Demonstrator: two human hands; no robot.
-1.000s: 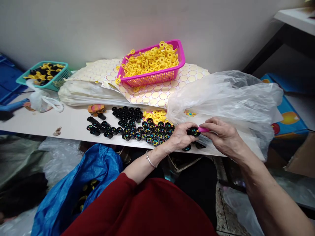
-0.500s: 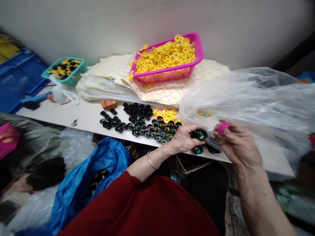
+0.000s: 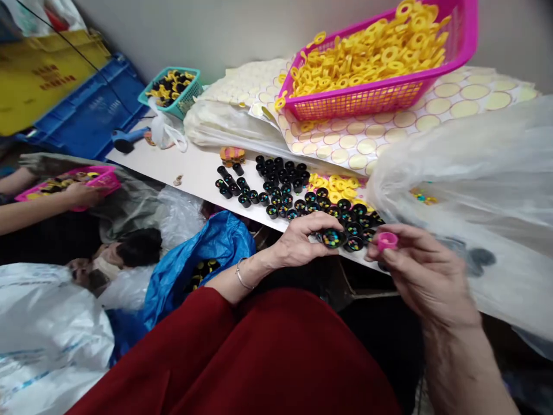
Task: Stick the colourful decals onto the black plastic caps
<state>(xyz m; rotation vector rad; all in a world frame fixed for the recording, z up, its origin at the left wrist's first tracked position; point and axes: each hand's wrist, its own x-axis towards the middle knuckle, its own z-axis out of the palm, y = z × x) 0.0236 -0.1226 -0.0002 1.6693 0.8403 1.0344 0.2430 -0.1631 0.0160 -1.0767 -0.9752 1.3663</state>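
Observation:
My left hand [image 3: 302,241] pinches a small black cup [image 3: 332,237] filled with coloured beads, held at the front edge of the white table [image 3: 194,173]. Just to its right, my right hand [image 3: 425,274] grips a small pink cup [image 3: 386,241] between thumb and fingers. Behind the hands stand several more black cups [image 3: 294,193], some holding coloured beads, beside a small heap of yellow rings [image 3: 334,187].
A pink basket [image 3: 380,95] of yellow rings rests on sheets of round stickers [image 3: 375,135]. A clear plastic bag [image 3: 475,190] lies at the right. A teal basket [image 3: 173,89], blue crate [image 3: 86,109] and blue bag [image 3: 203,259] are at the left. Another person's arm [image 3: 38,204] holds a pink tray [image 3: 93,178].
My right hand drew the pink cup away from the black cup to the right. The view swung left and down, showing another person at the left.

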